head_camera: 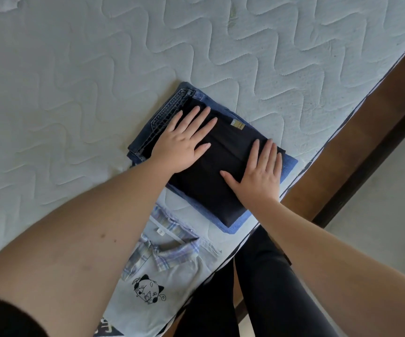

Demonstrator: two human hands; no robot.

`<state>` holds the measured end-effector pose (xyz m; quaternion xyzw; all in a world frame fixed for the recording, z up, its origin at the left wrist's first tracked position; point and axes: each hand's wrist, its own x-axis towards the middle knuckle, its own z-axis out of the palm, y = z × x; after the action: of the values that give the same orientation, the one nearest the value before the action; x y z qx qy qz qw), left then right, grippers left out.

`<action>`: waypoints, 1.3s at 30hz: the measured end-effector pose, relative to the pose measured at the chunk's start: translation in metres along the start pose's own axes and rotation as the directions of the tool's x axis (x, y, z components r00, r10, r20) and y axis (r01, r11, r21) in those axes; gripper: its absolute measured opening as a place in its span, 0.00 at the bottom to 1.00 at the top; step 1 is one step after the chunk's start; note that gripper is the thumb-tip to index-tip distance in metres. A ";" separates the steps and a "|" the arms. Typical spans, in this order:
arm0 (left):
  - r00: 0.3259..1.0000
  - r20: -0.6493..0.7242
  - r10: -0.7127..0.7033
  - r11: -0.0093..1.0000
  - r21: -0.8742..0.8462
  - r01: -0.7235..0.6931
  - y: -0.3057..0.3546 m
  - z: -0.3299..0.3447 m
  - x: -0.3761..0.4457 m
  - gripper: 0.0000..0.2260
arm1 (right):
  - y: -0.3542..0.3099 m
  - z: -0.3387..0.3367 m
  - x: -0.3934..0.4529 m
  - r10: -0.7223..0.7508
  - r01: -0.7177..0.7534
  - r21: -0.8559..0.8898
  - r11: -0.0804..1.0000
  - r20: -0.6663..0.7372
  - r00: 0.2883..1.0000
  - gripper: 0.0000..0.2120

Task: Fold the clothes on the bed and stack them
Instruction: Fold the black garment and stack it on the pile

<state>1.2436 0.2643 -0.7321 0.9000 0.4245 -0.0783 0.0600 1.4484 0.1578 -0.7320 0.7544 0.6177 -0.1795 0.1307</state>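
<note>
Bare forearms fill the near view, and I follow them out to the stack near the mattress's [75,69] right edge. My left hand [182,139] lies flat, fingers straight and spread, pressing the far left part of the folded black garment [211,181]; my right hand [261,171] presses the right side the same way, grasping nothing. I judge both palms are there to flatten the fold and square it on the pile. That black piece is smooth, matte and rectangular, with a small tan label [237,124] at its far edge. Under it sits a mid-blue denim piece [289,164], its corners showing on the right and near sides, and below that darker jeans [157,125] with a heavy stitched waistband sticking out on the left. Just beside the stack, toward the near edge, a pale grey shirt [157,283] with a plaid collar and a cartoon print lies flat; it looks like the next one to fold. White quilting in wavy lines covers the mattress, and a dark wooden frame [367,154] borders it.
</note>
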 end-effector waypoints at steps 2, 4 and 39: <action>0.997 -0.072 0.001 1.000 0.015 0.001 -0.002 -0.008 -0.013 0.26 | 0.008 -0.005 -0.012 0.039 -0.039 -0.022 0.999 0.010 0.999 0.51; 0.986 -0.156 -0.053 0.998 0.015 0.056 0.003 -0.014 -0.024 0.26 | 0.007 -0.008 -0.027 -0.021 0.021 0.002 1.000 -0.044 0.999 0.47; 0.900 0.028 -0.436 0.893 -0.115 0.436 0.107 -0.241 -0.255 0.21 | 0.006 -0.241 -0.204 -0.561 0.548 -0.121 0.828 -0.139 0.816 0.19</action>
<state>1.1881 0.0464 -0.4422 0.7768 0.6193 -0.0653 0.0944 1.4451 0.0777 -0.4267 0.5488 0.8256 -0.1219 0.0482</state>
